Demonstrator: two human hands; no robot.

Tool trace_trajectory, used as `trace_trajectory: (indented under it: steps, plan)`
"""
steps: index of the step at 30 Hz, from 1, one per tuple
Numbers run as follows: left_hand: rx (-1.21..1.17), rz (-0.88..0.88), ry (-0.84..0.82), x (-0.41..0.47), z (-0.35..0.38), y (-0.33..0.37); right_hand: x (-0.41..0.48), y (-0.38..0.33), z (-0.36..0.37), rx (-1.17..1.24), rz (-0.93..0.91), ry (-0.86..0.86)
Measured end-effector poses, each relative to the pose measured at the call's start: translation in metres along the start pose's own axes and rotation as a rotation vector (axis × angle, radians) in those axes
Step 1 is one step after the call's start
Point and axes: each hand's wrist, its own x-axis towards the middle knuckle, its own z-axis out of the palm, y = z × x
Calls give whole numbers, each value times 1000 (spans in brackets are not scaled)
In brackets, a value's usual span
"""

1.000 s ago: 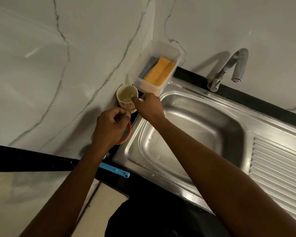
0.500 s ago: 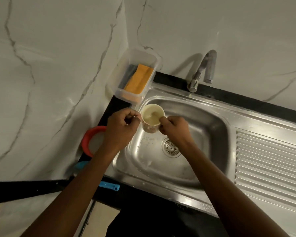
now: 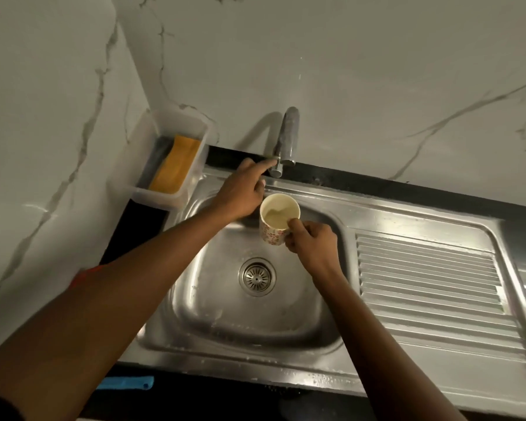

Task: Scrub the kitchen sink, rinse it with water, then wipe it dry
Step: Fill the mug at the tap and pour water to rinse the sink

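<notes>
At the far left we see a veined marble wall (image 3: 43, 117) and, low at the frame's edge, a blue object (image 3: 125, 384) lying on the black counter (image 3: 140, 232). A sliver of something red (image 3: 85, 275) shows behind the left forearm, too hidden for us to name. In the corner a clear plastic tub (image 3: 164, 196) stands on the counter just beside the sink's rim, holding an orange pad (image 3: 175, 164) with something dark next to it. The left hand (image 3: 240, 192) reaches over the sink's back edge, its forefinger stretched straight and touching the base of the steel tap (image 3: 287, 135); we cannot tell how the other fingers lie. The stainless steel sink (image 3: 249, 358), set in the counter beneath both arms, fills the middle of the frame, its round drain strainer (image 3: 257, 277) at the basin's centre. Above the basin, near the tap's spout, the right hand (image 3: 312, 241) holds a patterned cup (image 3: 278, 218) mouth up, fingers curled at its side and thumb on the rim; a pale liquid or residue sits inside. To the right the ribbed draining board (image 3: 431, 287) runs out to the frame's edge.
</notes>
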Motion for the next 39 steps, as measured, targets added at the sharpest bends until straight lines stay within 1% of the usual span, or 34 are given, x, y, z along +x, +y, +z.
trace_trajectory:
  steps: [3,6,8,10,13,15,18,26,30,33,39]
  plan:
    - [360,81,-140,20,-1,-3,1,-1,0,24,23,5]
    - [661,151,-168,29,-4,-4,2,-2,0,42,47,8]
    - [777,163,-151,31,-3,-5,4,-3,1,48,55,12]
    - [786,89,-137,26,4,-8,5,-5,3,47,60,16]
    - [603,-158,-171,17,11,-17,8,-6,5,61,60,22]
    - [488,-243,-218,14,7,-24,9,-7,7,58,52,22]
    - [378,-245,-218,6,-9,-20,10,-10,9,54,47,18]
    - [-90,-254,122,-52,-33,-2,7,-19,8,96,57,23]
    - [-398,-318,177,-85,-39,16,7,-23,2,88,24,24]
    - [-481,-322,180,-99,-42,33,7,-26,-3,71,7,28]
    - [-495,-291,163,-108,-48,58,5,-36,-12,68,-2,24]
